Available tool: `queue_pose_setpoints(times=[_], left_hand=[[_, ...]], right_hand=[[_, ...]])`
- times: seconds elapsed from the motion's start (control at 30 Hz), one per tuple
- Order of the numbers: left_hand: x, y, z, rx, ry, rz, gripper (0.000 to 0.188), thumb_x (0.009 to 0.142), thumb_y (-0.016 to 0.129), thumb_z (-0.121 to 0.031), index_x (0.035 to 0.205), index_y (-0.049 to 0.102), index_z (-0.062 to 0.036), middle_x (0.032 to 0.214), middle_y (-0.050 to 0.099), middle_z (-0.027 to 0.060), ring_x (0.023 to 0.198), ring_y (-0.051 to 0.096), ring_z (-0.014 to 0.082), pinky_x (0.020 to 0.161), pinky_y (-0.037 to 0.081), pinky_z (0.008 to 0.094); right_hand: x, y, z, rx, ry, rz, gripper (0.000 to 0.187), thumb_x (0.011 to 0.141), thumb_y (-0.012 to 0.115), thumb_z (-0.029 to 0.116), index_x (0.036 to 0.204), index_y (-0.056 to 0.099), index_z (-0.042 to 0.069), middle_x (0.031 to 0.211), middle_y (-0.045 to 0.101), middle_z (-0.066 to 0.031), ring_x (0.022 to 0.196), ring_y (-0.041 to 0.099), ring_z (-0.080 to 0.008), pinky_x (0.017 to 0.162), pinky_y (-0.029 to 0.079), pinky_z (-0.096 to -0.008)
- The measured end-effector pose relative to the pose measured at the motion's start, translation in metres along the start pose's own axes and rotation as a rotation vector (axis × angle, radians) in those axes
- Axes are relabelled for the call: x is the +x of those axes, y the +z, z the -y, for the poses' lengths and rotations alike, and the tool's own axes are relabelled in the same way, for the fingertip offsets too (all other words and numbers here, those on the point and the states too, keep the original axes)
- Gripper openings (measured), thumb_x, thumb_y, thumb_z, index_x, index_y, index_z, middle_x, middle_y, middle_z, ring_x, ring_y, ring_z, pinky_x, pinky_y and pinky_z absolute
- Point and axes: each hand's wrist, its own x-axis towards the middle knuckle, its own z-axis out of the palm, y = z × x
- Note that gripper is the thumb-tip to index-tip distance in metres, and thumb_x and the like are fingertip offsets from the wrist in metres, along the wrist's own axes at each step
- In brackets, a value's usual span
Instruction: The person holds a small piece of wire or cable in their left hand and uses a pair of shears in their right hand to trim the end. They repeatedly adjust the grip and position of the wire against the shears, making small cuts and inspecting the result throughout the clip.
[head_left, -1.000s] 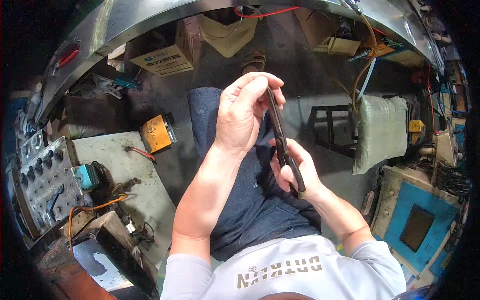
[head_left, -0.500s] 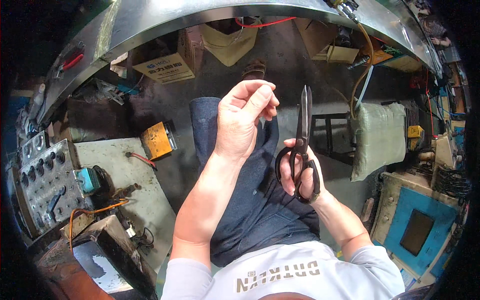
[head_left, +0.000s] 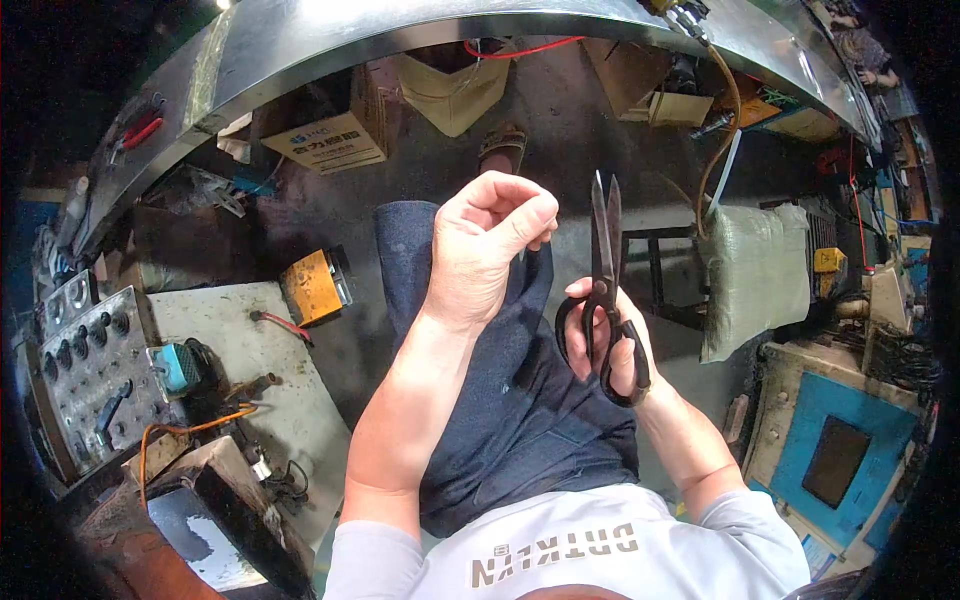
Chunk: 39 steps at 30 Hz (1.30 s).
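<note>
In my right hand are black-handled scissors, fingers through the loops. Their blades point away from me and stand slightly apart at the tips. My left hand is raised to the left of the blades, level with their upper half. Its thumb and index finger are pinched together and the other fingers curl in. Whatever may be in that pinch is too small or hidden to make out. The two hands do not touch, and a gap lies between the left fingertips and the blades.
A metal-edged bench curves across the far side, with cardboard boxes beneath. To the left are a grey control panel and an orange box. A wrapped pale green bundle and a blue-fronted cabinet stand on the right.
The scissor blades have parted slightly at the tips; they were closer together before. My left hand has moved a little nearer to me, still pinched.
</note>
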Motion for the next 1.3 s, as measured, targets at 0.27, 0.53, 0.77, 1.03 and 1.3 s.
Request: queue_pose_setpoints(times=[0.27,0.53,0.77,1.03,1.3], left_hand=[[-0.0002,0.0007,0.0011,0.028,0.007,0.038,0.012,0.083,0.073,-0.006,0.093,0.065,-0.0044,0.082,0.066,0.0013,0.073,0.060,0.0057,0.065,0.047,0.0196],[-0.0010,0.0043,0.0009,0.053,0.038,0.021,0.014,0.083,0.071,-0.002,0.093,0.061,-0.0041,0.084,0.064,0.0029,0.071,0.059,0.0088,0.065,0.046,0.0221],[-0.0001,0.0032,0.0012,0.062,0.043,0.025,0.018,0.082,0.072,-0.001,0.094,0.060,-0.0052,0.086,0.063,0.0011,0.073,0.058,0.0072,0.067,0.047,0.0212],[-0.0003,0.0046,0.0004,0.066,0.053,0.021,0.016,0.083,0.070,0.000,0.093,0.059,-0.0050,0.084,0.062,0.0023,0.071,0.058,0.0089,0.064,0.045,0.0222],[0.0006,0.0010,0.0014,0.034,0.047,0.056,0.018,0.082,0.073,0.000,0.094,0.061,-0.0059,0.086,0.064,-0.0005,0.075,0.058,0.0046,0.070,0.048,0.0193]], right_hand=[[-0.0019,-0.0006,0.0014,-0.062,0.009,0.026,0.096,0.064,0.066,0.076,0.128,0.047,0.007,0.072,0.053,-0.0001,0.053,0.049,-0.0061,0.046,0.037,-0.0201],[-0.0003,-0.0006,0.0020,-0.036,0.024,0.015,0.096,0.063,0.067,0.075,0.127,0.046,0.006,0.070,0.052,0.0001,0.051,0.048,-0.0068,0.044,0.036,-0.0207],[-0.0004,-0.0003,0.0027,-0.027,0.044,0.009,0.097,0.062,0.067,0.075,0.126,0.047,0.005,0.068,0.052,-0.0002,0.050,0.048,-0.0071,0.044,0.036,-0.0208],[-0.0016,-0.0003,0.0007,-0.041,0.041,0.000,0.097,0.063,0.067,0.076,0.127,0.047,0.005,0.069,0.052,-0.0001,0.050,0.048,-0.0072,0.044,0.036,-0.0211],[-0.0033,-0.0031,-0.0041,-0.036,0.035,-0.003,0.095,0.065,0.068,0.075,0.126,0.047,0.005,0.070,0.052,-0.0002,0.051,0.048,-0.0068,0.045,0.037,-0.0209]])
